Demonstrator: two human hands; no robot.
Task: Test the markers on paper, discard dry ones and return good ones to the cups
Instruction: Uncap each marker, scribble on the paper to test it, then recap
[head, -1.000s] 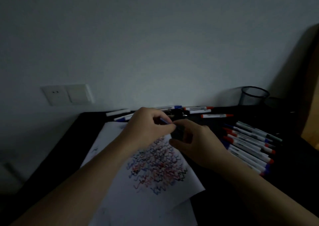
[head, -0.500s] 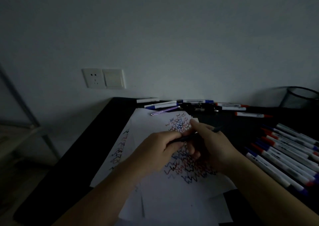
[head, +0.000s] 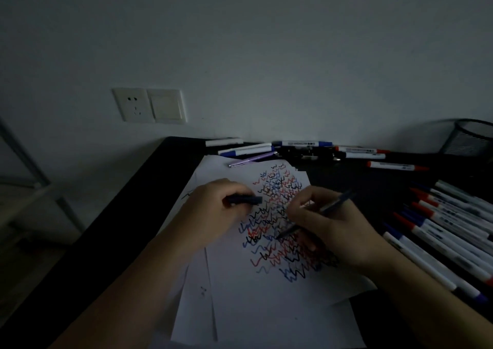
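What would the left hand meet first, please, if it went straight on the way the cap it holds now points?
Probably the right hand: the left hand aims its dark cap right, across the scribbled paper. Depth is unclear.

You had a dark, flat-topped table [head: 149, 202] running along the wall. White paper sheets [head: 266, 308] lay stacked loosely in the middle of it, the top one covered in red, blue and black zigzag scribbles. At the far edge a scatter of white-barrelled markers with blue and red caps [head: 304, 144] lay near the wall, with a slim purple pen [head: 252, 159] resting partly on the paper's far corner. On the right, a row of white markers with red and blue caps [head: 440, 231] lay side by side. A black wire-mesh cup [head: 469, 138] stood at the far right.
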